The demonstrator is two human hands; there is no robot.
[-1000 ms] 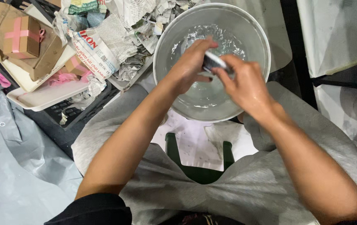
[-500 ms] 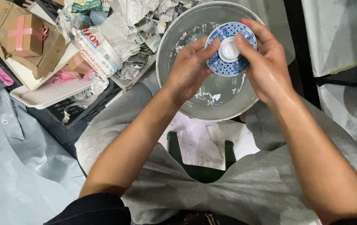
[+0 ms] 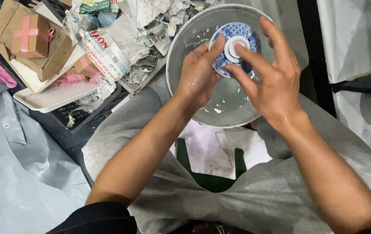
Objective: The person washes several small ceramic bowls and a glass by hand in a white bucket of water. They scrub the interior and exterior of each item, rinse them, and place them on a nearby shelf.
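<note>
A small blue-and-white patterned bowl (image 3: 236,47) is held upside down, its white foot ring turned up toward the camera, above the far half of a large metal basin (image 3: 185,47) containing water. It is gripped at its left rim by the left hand (image 3: 197,76) and overlaid by the spread fingers of the right hand (image 3: 274,82). Crumpled newspaper (image 3: 125,39) lies just beside the basin's left edge.

I see a glossy glazed ceramic bowl (image 3: 235,47), a wet shiny metal basin (image 3: 194,39), crumpled matt newspaper (image 3: 125,39).
</note>
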